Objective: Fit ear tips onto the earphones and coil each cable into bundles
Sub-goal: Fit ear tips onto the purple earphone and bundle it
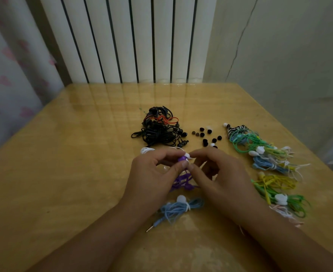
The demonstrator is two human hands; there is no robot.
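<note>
My left hand (154,173): pinches the purple earbud (182,159) between thumb and forefinger, above the table (63,163).
My right hand (218,173): fingertips pinch a small white ear tip (188,155), touching the earbud.
Purple cable (181,182): hangs loose below my hands.
Blue bundle (179,209): tied, just below my hands.
Loose ear tips (207,136): beyond my hands, beside the black tangle (159,128).
Coloured bundles (269,163): along my right.

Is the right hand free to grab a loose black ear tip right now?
Probably not yet: the right hand pinches the white tip on the purple earphone. The black tips lie unobstructed just beyond it.
</note>
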